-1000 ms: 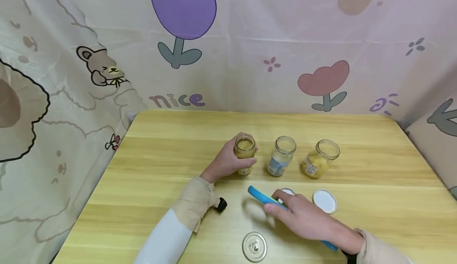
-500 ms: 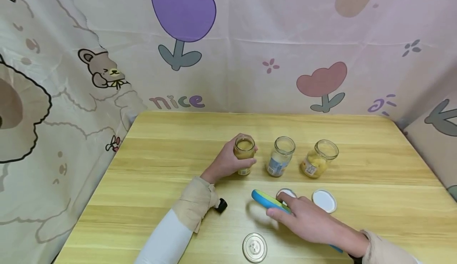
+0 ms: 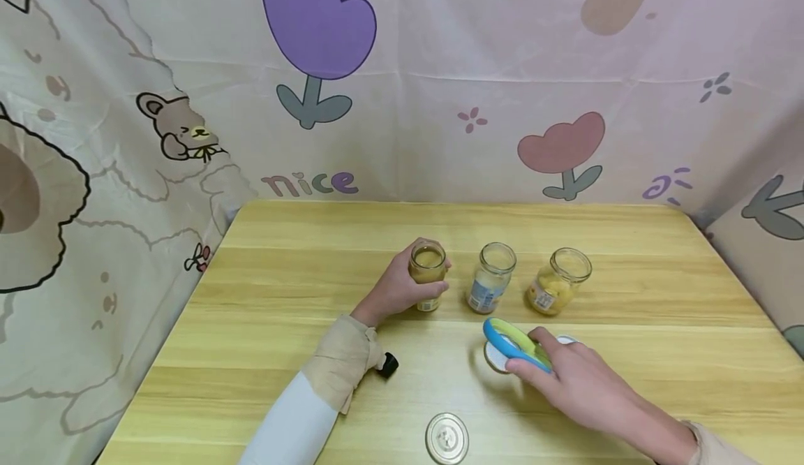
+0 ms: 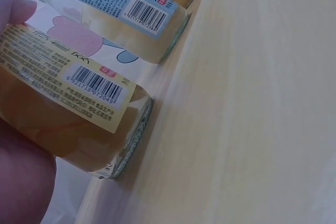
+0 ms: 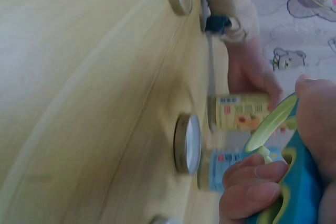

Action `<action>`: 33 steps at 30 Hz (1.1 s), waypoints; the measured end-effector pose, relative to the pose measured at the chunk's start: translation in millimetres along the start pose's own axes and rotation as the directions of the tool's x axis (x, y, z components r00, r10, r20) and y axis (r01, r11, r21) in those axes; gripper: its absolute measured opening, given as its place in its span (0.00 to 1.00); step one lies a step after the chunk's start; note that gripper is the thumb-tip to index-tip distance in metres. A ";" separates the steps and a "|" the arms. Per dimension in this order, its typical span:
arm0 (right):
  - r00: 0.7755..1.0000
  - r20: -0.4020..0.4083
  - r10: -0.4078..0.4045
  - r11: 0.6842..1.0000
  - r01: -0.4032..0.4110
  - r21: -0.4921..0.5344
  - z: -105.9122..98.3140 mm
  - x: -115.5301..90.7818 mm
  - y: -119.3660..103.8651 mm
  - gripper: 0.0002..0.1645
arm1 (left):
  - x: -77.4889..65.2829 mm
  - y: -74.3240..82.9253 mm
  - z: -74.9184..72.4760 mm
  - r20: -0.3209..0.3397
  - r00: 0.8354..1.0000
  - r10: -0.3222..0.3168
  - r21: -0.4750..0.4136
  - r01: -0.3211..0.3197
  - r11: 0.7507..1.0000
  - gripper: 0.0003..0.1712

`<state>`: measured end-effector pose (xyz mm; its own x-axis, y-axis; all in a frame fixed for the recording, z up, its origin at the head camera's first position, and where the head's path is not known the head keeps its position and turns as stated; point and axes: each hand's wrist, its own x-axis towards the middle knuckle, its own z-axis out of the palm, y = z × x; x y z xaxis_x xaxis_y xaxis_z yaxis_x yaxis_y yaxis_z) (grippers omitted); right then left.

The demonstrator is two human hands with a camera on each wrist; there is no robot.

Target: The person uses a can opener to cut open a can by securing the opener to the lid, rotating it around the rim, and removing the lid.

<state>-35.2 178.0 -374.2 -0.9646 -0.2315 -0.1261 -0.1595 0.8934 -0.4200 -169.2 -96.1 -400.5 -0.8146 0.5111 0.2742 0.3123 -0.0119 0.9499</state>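
My left hand (image 3: 397, 287) grips an open glass jar (image 3: 429, 259) of amber contents, upright on the table with a yellow label. In the left wrist view, its base is close to the wood. My right hand (image 3: 587, 385) holds a blue-and-green jar opener (image 5: 304, 187) with its loop pointing to the left. In the head view the loop overlaps an upturned white-lined lid (image 3: 495, 361). Right of the held jar stand an open glass jar with a blue label (image 3: 486, 294) and a wider open jar of yellow chunks (image 3: 553, 294).
A gold lid (image 3: 447, 438) lies top side up near the front of the wooden table (image 3: 301, 241). Another white-lined lid (image 3: 566, 339) is mostly hidden behind my right hand. A printed cloth (image 3: 440, 46) hangs behind the table and along its sides.
My right hand has moved to the right with the jar opener, whose loop now shows more openly and covers part of a lid. My left hand stays around its jar.
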 end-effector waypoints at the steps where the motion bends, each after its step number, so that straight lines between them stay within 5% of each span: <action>1: 1.000 -0.010 0.010 1.000 -0.010 -0.007 -1.2 -0.8 3.0 0.43 | -0.3 -0.1 0.0 0.000 1.000 -0.002 -0.001 0.002 1.000 0.26; 11: 0.985 -0.173 0.023 0.991 -0.046 -0.126 -6.6 -12.5 40.3 0.42 | -0.8 0.8 0.1 0.006 1.000 -0.010 0.002 0.010 1.000 0.27; 26: 0.962 -0.137 0.236 0.950 -0.258 -0.174 -23.6 -24.1 126.9 0.54 | -2.2 2.6 -0.7 -0.009 1.000 -0.011 0.003 0.011 1.000 0.27; 33: 0.944 -0.119 0.309 0.923 -0.327 -0.200 -23.4 -25.5 146.2 0.52 | -3.0 4.4 0.4 -0.004 1.000 -0.019 0.017 0.019 1.000 0.27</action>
<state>-38.8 323.5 -411.3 -0.9845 0.1031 -0.1417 0.1264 0.9779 -0.1667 -165.1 -97.3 -397.2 -0.8223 0.5076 0.2572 0.3052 0.0121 0.9522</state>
